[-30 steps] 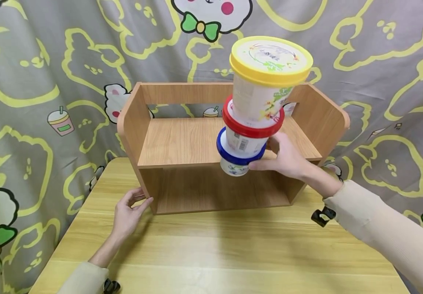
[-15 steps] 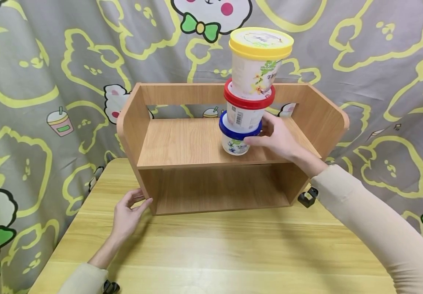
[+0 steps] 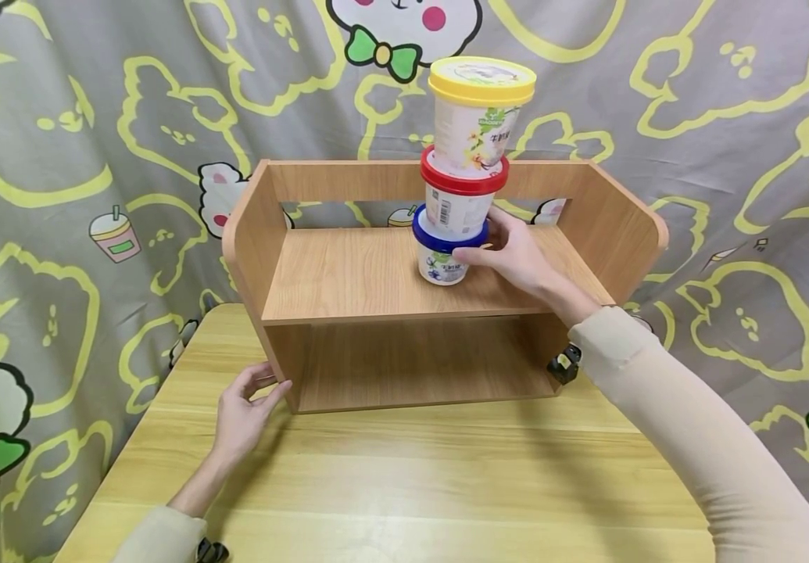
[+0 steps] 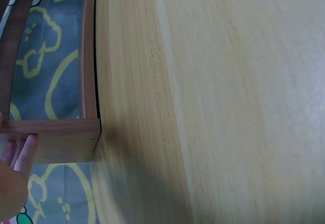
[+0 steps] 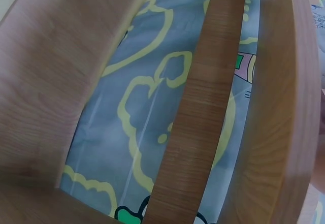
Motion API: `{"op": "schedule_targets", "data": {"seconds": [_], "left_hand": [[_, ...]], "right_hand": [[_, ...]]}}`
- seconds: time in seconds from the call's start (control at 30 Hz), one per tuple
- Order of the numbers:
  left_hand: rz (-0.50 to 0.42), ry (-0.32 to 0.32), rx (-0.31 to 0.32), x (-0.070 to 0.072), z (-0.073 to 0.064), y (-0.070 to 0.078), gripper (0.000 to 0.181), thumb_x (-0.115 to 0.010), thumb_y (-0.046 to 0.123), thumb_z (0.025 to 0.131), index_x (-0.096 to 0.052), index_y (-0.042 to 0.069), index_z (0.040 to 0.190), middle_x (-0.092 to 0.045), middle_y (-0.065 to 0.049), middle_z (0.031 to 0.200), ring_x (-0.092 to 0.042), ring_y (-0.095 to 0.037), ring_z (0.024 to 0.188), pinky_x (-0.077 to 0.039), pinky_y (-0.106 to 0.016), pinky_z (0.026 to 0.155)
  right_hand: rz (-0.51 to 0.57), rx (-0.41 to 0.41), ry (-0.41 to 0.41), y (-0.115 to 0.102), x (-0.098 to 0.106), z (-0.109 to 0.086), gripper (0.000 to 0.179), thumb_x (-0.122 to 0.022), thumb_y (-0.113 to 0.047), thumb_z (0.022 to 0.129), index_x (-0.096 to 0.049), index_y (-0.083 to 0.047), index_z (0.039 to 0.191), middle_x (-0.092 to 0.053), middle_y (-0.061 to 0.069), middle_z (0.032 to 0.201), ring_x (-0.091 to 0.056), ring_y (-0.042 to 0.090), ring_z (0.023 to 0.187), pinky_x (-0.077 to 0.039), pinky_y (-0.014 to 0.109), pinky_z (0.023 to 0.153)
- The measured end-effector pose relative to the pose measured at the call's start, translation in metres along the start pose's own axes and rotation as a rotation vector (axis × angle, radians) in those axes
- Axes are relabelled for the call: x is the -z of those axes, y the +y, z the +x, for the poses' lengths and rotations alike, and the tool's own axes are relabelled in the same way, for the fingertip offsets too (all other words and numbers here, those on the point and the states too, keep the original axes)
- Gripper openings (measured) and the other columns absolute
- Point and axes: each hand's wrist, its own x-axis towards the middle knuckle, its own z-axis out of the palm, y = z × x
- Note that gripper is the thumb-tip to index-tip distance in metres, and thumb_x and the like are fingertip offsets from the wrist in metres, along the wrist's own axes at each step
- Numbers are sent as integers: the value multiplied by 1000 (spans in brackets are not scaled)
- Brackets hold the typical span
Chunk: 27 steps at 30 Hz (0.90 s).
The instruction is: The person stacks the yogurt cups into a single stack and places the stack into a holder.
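Three round white paper tubs stand in a stack: a large yellow-lidded tub on top, a red-lidded tub between, a small blue-lidded tub at the bottom. With thumb in front and fingers behind, my right hand grips the blue-lidded tub near its lid, and the stack leans slightly right. It overlaps the upper board of a two-tier wooden shelf. My left hand holds the shelf's left side panel near its base, thumb at the front edge. In the left wrist view, its fingers lie along the panel's outer side.
The shelf stands on a light wooden table, with raised side panels and a back rail around its upper tier. Behind hangs a grey patterned curtain. The right wrist view looks through the shelf's lower bay.
My right hand has carried the stack of tubs forward and left, from in front of the shelf to over its upper board. The stack stands more upright. My left hand has stayed in place.
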Motion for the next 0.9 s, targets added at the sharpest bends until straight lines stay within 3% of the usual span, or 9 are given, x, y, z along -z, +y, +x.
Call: {"op": "schedule_targets", "data": {"seconds": [0.47, 0.53, 0.73, 0.8, 0.9], "left_hand": [[4, 21, 7, 2, -2, 0, 34, -80, -3, 90, -69, -3, 121, -73, 18, 104, -69, 10, 96, -61, -11, 78], [11, 30, 12, 3, -3, 0, 33, -80, -3, 89, -69, -3, 121, -75, 12, 105, -70, 10, 95, -61, -11, 77], [23, 8, 16, 1, -3, -1, 34, -79, -2, 91, -68, -3, 123, -74, -23, 117, -69, 10, 97, -61, -12, 79], [20, 10, 16, 0, -3, -1, 34, -79, -2, 91, -68, -3, 123, -74, -23, 117, -69, 10, 97, -62, -12, 79], [14, 13, 14, -1, -2, 0, 34, -79, -2, 90, -68, -3, 122, -75, -14, 114, -69, 9, 97, -62, -13, 79]], "right_hand": [[-9, -19, -13, 7, -9, 8, 72, -75, -29, 97, -40, -17, 158, -56, 12, 153, -57, 31, 132, -46, 51, 119], [4, -8, -22, 8, -11, 8, 72, -75, -28, 97, -39, -16, 159, -55, 13, 154, -57, 31, 131, -47, 48, 117], [-2, -4, -7, 9, -10, 6, 72, -75, -27, 96, -40, -17, 159, -56, 13, 153, -57, 31, 127, -48, 44, 110], [-6, -6, -9, 8, -9, 6, 73, -75, -27, 96, -39, -17, 159, -55, 13, 153, -57, 32, 128, -48, 46, 111], [-4, -15, -8, 7, -7, 4, 76, -76, -27, 96, -37, -17, 160, -54, 14, 154, -56, 33, 131, -49, 50, 115]]}}
